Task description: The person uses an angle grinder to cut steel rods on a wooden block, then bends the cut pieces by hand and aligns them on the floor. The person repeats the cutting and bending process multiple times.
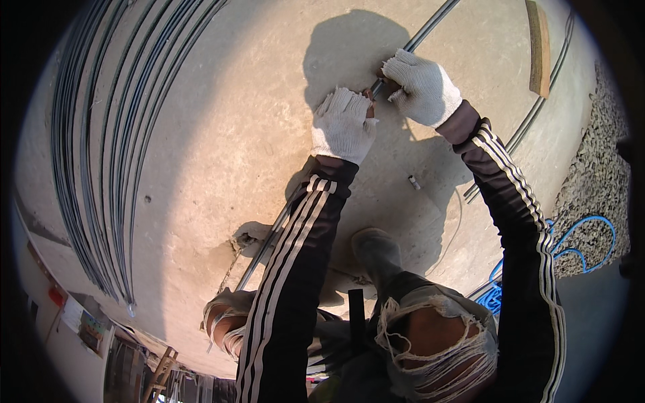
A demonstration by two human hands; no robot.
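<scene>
Long thin grey metal rods [431, 25] run diagonally from the top of the head view down past my left forearm to the lower left. My left hand [342, 124], in a white knit glove with frayed fingertips, is closed round them. A little farther up and to the right, my right hand [424, 89], gloved the same way, grips them too. A short stretch of rod shows between the two hands. The gloves hide part of my fingers, and my left sleeve covers part of the rods.
Many long dark rods [111, 154] lie curved along the left. At right are a wooden plank [538, 50], more rods [521, 134], gravel [583, 181] and a blue hose [608, 228]. A small pale piece [414, 182] sits on the concrete floor [215, 144], by my boot [376, 248].
</scene>
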